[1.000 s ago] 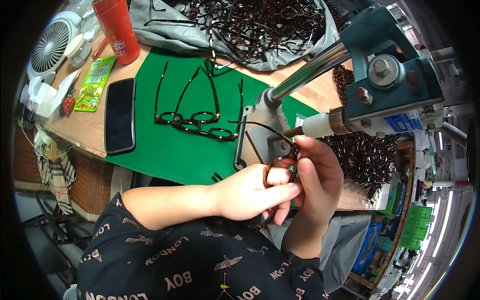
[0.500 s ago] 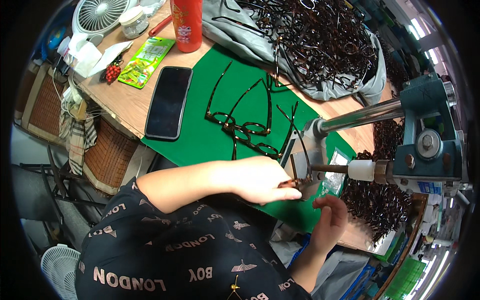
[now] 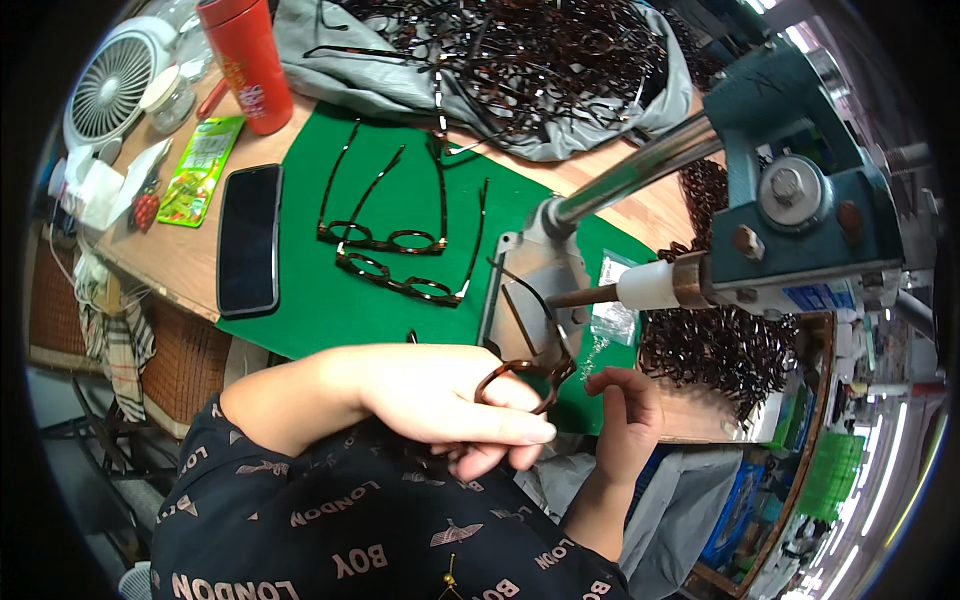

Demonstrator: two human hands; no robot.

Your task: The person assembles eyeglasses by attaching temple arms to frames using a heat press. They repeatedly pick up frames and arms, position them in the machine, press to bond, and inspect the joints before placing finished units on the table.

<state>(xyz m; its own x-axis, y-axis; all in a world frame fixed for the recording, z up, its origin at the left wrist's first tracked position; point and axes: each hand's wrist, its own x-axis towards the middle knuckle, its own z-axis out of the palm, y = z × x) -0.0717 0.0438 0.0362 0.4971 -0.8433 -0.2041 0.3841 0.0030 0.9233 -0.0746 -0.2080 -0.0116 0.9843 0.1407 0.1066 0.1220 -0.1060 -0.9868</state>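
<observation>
My left hand [image 3: 450,395] is closed on a brown tortoiseshell eyeglass frame [image 3: 484,390], its fingers curled around the lens rims. One temple of that frame reaches up over the grey metal base [image 3: 520,290] of a bench press. Just to the right, my right hand [image 3: 630,405] is raised with bent fingers and the thumb near the index finger. Whatever lies between those fingertips, if anything, is too small to make out. Two more tortoiseshell eyeglass frames, a farther one [image 3: 380,243] and a nearer one [image 3: 400,285], lie with temples unfolded on the green mat [image 3: 300,325].
The press head [image 3: 790,190] and its column [image 3: 640,170] stand at right. Heaps of dark frame parts lie at the back [image 3: 540,60] and right [image 3: 710,360]. A clear plastic bag [image 3: 612,300], phone [image 3: 249,240], red tumbler [image 3: 248,75], green packet [image 3: 200,170] and fan [image 3: 112,85] surround the mat.
My left hand has drawn the eyeglass frame back from the press spindle toward my body and turned it, so its rims show more. My right hand stays close by. The whole view has shifted.
</observation>
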